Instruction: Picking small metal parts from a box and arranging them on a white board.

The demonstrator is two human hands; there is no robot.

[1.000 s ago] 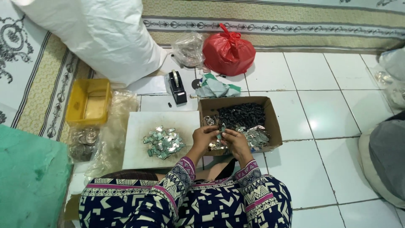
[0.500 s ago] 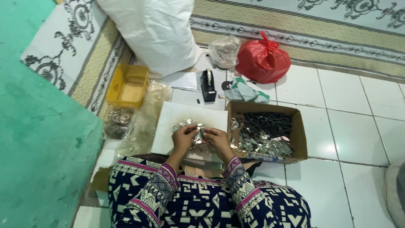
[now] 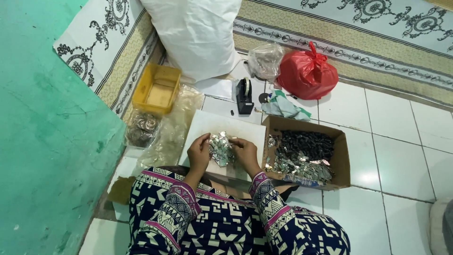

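White tiled floor; left hand, right hand both cupped around silvery pieces on board.

Setting: home interior, floor used as an informal piecework station. Evidence: glossy white tiled floor; patterned carpet with ornate border along the far edge; teal painted wall at left. Work clutter laid directly on the tiles: open cardboard box of small parts, yellow plastic tray, black tape dispenser, knotted red plastic bag, large white sack.
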